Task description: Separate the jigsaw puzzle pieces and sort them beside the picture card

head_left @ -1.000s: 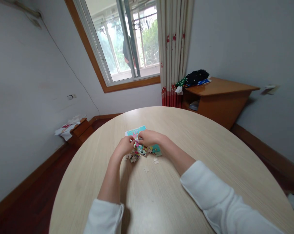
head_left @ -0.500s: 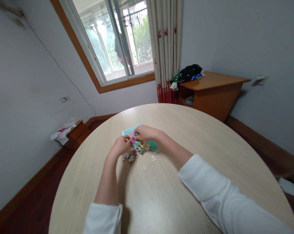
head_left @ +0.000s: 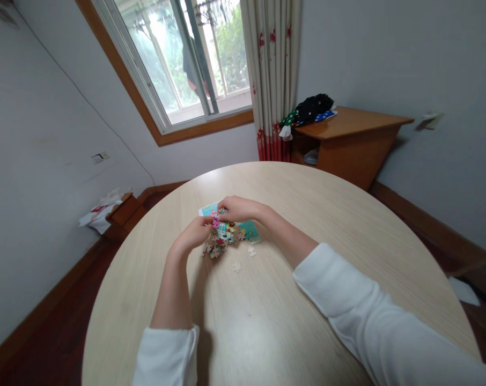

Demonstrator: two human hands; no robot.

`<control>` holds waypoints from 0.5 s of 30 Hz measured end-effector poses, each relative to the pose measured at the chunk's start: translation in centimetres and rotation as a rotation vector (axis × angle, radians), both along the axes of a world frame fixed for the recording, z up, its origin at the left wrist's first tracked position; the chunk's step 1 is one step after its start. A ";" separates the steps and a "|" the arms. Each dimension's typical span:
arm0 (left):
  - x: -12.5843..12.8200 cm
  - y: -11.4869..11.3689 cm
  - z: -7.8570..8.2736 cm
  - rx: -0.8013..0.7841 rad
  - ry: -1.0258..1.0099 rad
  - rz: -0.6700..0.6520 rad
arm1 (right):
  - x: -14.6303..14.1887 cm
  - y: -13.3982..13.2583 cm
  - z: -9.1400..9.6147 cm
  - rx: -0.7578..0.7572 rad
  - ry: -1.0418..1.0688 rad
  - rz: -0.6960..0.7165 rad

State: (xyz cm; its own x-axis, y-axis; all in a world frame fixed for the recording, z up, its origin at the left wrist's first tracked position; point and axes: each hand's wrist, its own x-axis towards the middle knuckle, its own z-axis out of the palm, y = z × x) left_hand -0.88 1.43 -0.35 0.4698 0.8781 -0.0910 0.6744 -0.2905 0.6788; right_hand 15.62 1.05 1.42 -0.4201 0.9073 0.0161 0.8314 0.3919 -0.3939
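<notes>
A colourful heap of jigsaw puzzle pieces (head_left: 216,249) lies on the table, partly over a teal printed sheet (head_left: 250,231). My left hand (head_left: 194,233) is at the heap's left side, its thumb and fingertips closed at a pink puzzle piece (head_left: 216,223). Just beyond it, my right hand (head_left: 238,208) curls down from the right, with small puzzle pieces (head_left: 223,211) between its bent fingers. The fingertips of both hands nearly meet. Two loose pieces, a pale one (head_left: 237,267) and another pale one (head_left: 251,251), lie face down nearer to me.
The round wooden table (head_left: 307,214) carries all of this. Behind it stand a brown desk (head_left: 359,126) with dark cloth (head_left: 314,109) on top, a curtain (head_left: 273,80) and a window. A small wooden cabinet (head_left: 126,214) holding papers is on the left.
The whole view has shifted slightly, so the table sits a little higher. My hands stay over the heap, with small finger movements around the pieces.
</notes>
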 end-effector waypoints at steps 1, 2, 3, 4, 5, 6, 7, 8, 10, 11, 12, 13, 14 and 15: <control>0.0 -0.1 0.1 -0.008 -0.007 0.005 | 0.0 0.0 0.0 0.010 0.011 -0.006; 0.0 -0.2 0.2 -0.013 -0.014 0.011 | 0.0 0.0 0.0 0.019 0.027 -0.015; 0.0 -0.2 0.3 -0.018 -0.021 0.019 | 0.0 0.0 0.0 0.026 0.045 -0.026; -0.1 -0.2 0.3 -0.023 -0.029 0.030 | 0.1 0.0 0.0 0.031 0.062 -0.040; -0.1 -0.1 0.2 -0.030 -0.039 0.043 | 0.1 0.0 0.0 0.036 0.082 -0.055; -0.2 0.0 0.2 -0.037 -0.053 0.054 | 0.1 0.0 -0.1 0.037 0.106 -0.067; -0.2 0.0 0.1 -0.046 -0.068 0.064 | 0.1 0.0 -0.1 0.038 0.132 -0.079; -0.3 0.1 0.0 -0.055 -0.084 0.077 | 0.1 0.0 -0.1 0.036 0.158 -0.090; -0.3 0.2 0.0 -0.066 -0.111 0.108 | 0.2 0.0 -0.1 0.037 0.206 -0.104; -0.3 0.2 0.0 -0.070 -0.120 0.123 | 0.2 0.0 -0.1 0.044 0.224 -0.110; -0.4 0.2 0.1 -0.072 -0.127 0.135 | 0.2 0.1 -0.1 0.054 0.237 -0.113; -0.4 0.2 0.1 -0.073 -0.132 0.142 | 0.2 0.1 -0.2 0.068 0.246 -0.115; -0.4 0.2 0.2 -0.075 -0.136 0.143 | 0.2 0.2 -0.3 0.080 0.252 -0.115; -0.4 0.1 0.2 -0.077 -0.139 0.141 | 0.3 0.3 -0.4 0.094 0.255 -0.114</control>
State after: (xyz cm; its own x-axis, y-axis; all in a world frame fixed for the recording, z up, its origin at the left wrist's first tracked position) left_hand -1.28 1.54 -0.11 0.3554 0.9290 -0.1032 0.6030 -0.1435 0.7847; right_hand 15.90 1.32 1.06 -0.2869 0.9382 0.1937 0.7513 0.3458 -0.5621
